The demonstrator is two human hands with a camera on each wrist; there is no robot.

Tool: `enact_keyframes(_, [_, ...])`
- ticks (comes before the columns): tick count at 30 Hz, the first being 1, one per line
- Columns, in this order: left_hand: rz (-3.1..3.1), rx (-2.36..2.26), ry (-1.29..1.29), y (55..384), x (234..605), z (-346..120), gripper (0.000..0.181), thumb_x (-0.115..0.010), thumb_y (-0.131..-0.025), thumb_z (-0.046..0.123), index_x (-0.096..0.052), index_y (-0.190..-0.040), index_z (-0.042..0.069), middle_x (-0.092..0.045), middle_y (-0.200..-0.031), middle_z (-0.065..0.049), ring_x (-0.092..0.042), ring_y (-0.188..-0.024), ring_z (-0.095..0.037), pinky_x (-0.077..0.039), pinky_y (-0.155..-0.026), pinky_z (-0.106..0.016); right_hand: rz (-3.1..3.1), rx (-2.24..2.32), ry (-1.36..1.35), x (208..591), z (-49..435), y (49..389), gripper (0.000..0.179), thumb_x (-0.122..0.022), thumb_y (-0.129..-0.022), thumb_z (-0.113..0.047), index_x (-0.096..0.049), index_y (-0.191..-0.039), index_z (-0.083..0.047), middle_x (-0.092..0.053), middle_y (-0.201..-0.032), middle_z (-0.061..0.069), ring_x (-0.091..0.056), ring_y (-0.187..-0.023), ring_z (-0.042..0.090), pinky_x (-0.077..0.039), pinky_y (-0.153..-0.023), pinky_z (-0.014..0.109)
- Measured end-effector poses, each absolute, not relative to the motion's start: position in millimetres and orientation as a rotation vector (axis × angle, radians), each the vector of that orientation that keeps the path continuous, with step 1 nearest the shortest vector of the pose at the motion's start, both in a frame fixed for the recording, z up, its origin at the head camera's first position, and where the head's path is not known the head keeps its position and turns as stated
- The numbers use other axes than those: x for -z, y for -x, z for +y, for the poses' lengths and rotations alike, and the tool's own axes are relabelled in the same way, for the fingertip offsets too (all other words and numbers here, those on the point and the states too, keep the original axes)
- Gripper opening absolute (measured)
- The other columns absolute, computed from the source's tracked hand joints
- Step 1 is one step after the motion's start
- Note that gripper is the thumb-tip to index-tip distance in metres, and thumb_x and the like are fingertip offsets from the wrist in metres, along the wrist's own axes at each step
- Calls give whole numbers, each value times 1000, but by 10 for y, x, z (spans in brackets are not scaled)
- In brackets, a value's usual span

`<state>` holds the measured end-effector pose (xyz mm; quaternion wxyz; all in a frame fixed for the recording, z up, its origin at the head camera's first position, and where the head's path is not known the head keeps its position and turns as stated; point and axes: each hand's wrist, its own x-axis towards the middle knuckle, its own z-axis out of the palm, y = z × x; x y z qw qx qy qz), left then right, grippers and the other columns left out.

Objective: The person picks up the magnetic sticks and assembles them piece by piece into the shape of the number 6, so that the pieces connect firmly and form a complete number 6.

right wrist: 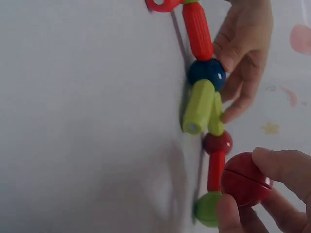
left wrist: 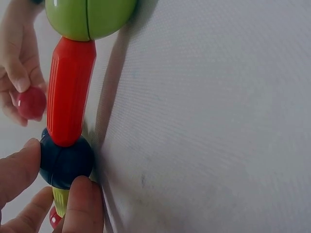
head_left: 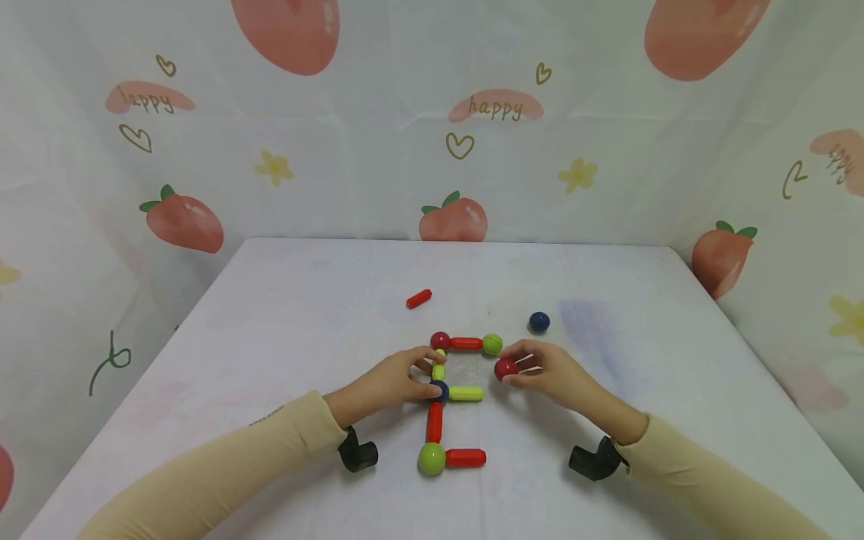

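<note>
Several rods and balls are joined into a branching figure on the table. My left hand [head_left: 398,379] grips it around the middle, thumb at the dark blue ball [left wrist: 66,161] and fingertips by the upright yellow-green rod [right wrist: 216,116]. A second yellow-green rod [head_left: 466,394] sticks out to the right from that ball. Below it a red rod [left wrist: 72,92] leads to a green ball [head_left: 432,458] with another red rod [head_left: 466,458] on its right. My right hand [head_left: 550,375] pinches a loose red ball [right wrist: 247,179], just right of the figure.
At the figure's far end, a red ball [head_left: 440,341], a red rod [head_left: 466,343] and a green ball [head_left: 492,344] form a row. Farther back lie a single red rod [head_left: 419,298] and a dark blue ball [head_left: 539,322]. A printed cloth [head_left: 378,172] hangs behind the table.
</note>
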<state>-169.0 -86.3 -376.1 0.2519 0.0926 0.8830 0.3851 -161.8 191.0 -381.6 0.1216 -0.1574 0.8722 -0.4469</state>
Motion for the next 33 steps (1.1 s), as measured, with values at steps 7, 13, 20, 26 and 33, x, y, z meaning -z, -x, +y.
enact_keyframes(7, [2419,-1027,-262,1691,3770,-867,46,-79,-89,18,-62,-131,23,-66,-129,-8,-61,-108,-21,-57,-88,-36,2520,1257,428,3878,1842,1580,31,-78,-88,-8,-69,-117,-2,-73,-111,14,-71,-101,26,-60,-90,40])
enact_keyframes(13, [2417,-1039,-259,1693,3777,-869,46,-80,-89,18,-62,-131,23,-66,-129,-9,-62,-107,-20,-57,-87,-35,2534,1198,396,3923,1786,1551,30,-78,-86,-6,-70,-115,-3,-73,-112,14,-70,-100,25,-61,-90,41])
enact_keyframes(20, [2401,-1055,-256,1691,3782,-876,46,-79,-89,17,-62,-132,23,-65,-130,-9,-65,-98,-17,-58,-87,-35,2551,1187,409,3933,1759,1524,31,-79,-85,-6,-70,-114,-3,-74,-110,13,-70,-100,24,-61,-89,41])
enact_keyframes(26, [2397,-1060,-255,1688,3778,-883,46,-79,-89,17,-62,-132,23,-64,-131,-9,-67,-96,-17,-59,-88,-36,2539,1202,438,3918,1753,1500,31,-79,-85,-5,-69,-114,-2,-74,-109,14,-70,-100,25,-61,-89,41])
enact_keyframes(33, [2393,-1066,-261,1699,3794,-883,46,-79,-89,17,-62,-131,23,-65,-130,-9,-66,-96,-17,-58,-88,-35,2545,1196,443,3925,1758,1503,31,-80,-85,-5,-69,-114,-2,-74,-109,14,-70,-100,25,-60,-89,41])
